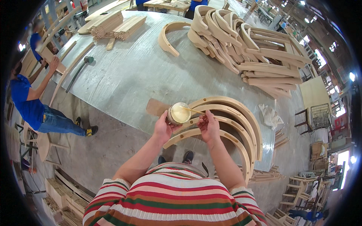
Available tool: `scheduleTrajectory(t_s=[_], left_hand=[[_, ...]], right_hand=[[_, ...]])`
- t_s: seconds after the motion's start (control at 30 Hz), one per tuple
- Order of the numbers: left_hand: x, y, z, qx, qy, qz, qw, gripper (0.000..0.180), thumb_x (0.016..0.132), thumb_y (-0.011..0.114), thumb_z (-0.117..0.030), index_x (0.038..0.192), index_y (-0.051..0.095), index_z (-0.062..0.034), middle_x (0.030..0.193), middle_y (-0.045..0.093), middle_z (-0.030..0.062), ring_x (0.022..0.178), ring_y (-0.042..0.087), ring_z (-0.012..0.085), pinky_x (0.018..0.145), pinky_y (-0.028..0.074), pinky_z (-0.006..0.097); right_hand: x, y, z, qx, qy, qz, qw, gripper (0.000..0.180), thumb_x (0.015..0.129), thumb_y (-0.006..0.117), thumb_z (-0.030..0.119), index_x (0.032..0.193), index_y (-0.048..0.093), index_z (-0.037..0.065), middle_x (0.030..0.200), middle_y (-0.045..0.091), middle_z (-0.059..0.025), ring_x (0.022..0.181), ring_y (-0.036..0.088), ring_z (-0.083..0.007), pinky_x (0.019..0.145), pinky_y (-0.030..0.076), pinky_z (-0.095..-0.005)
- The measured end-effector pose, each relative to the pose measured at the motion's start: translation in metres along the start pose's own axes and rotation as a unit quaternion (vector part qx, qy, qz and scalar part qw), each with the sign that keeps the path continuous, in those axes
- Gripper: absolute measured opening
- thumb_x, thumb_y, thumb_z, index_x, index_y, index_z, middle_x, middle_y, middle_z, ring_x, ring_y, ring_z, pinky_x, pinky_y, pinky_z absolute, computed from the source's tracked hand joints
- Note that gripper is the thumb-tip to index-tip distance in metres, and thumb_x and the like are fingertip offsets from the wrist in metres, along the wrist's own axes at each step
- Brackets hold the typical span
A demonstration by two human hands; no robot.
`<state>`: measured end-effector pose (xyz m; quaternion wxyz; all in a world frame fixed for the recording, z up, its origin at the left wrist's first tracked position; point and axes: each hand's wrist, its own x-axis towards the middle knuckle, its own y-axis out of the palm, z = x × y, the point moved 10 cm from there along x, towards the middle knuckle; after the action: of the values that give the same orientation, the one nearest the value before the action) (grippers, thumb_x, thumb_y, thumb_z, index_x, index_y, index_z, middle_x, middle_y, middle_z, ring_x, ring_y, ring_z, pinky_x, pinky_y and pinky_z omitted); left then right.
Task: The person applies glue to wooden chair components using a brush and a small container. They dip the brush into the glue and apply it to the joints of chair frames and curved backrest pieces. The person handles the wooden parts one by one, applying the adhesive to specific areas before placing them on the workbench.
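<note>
My left hand [163, 126] is wrapped round a small open jar [180, 113] filled with a pale cream paste, likely glue by its look. Between the fingers of my right hand [209, 126] is a thin wooden stick [193, 110], its far end reaching into the jar over the paste. Just beneath and beyond both hands lie several curved wooden pieces [226, 119], nested in arcs, with small dark holes along their upper faces. A flat brown board [156, 107] lies left of the jar.
A large grey table [124, 71] carries stacked curved parts [226, 37], one loose arc [166, 39], wood strips [113, 27] and a mallet [88, 60]. A crumpled white cloth [270, 116] lies at its right. At left, a person in blue [28, 98] handles a wooden piece.
</note>
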<state>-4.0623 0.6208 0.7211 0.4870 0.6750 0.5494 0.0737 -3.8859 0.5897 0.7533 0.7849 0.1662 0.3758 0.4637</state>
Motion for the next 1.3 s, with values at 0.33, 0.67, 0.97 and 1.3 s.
scheduleTrajectory(t_s=[0.33, 0.67, 0.97, 1.3], left_hand=[[0.001, -0.057, -0.020, -0.028, 0.025, -0.090, 0.995, 0.040, 0.095, 0.034, -0.035, 0.119, 0.046, -0.0044, 0.114, 0.054, 0.0113, 0.097, 0.059, 0.0255, 0.084, 0.051, 0.043], [-0.008, -0.070, -0.022, -0.041, 0.018, -0.081, 0.996, 0.040, 0.096, 0.035, -0.034, 0.121, 0.045, -0.0043, 0.116, 0.054, 0.0123, 0.100, 0.059, 0.0273, 0.086, 0.050, 0.045], [-0.015, -0.083, -0.023, -0.051, 0.028, -0.092, 0.994, 0.042, 0.096, 0.033, -0.035, 0.124, 0.042, -0.0048, 0.121, 0.052, 0.0132, 0.105, 0.056, 0.0288, 0.092, 0.046, 0.047], [-0.039, -0.060, -0.008, -0.041, 0.068, -0.096, 0.992, 0.042, 0.096, 0.033, -0.035, 0.123, 0.042, -0.0036, 0.118, 0.053, 0.0127, 0.102, 0.057, 0.0270, 0.088, 0.048, 0.045]], right_hand=[[-0.035, 0.031, 0.080, -0.535, -0.308, 0.044, 0.785, 0.019, 0.084, 0.061, 0.014, 0.074, 0.051, 0.001, 0.059, 0.052, -0.0031, 0.053, 0.046, -0.0089, 0.051, 0.039, -0.0240], [-0.023, 0.041, 0.043, -0.648, -0.330, 0.093, 0.680, 0.020, 0.084, 0.059, 0.016, 0.075, 0.050, 0.001, 0.055, 0.046, -0.0082, 0.052, 0.044, -0.0136, 0.051, 0.038, -0.0290], [-0.021, 0.049, 0.036, -0.671, -0.294, 0.114, 0.671, 0.018, 0.084, 0.058, 0.015, 0.077, 0.049, 0.001, 0.059, 0.049, -0.0156, 0.055, 0.049, -0.0308, 0.053, 0.039, -0.0371], [-0.023, 0.041, 0.048, -0.613, -0.309, 0.141, 0.713, 0.019, 0.084, 0.060, 0.015, 0.077, 0.050, 0.001, 0.056, 0.051, -0.0107, 0.053, 0.052, -0.0200, 0.054, 0.042, -0.0315]])
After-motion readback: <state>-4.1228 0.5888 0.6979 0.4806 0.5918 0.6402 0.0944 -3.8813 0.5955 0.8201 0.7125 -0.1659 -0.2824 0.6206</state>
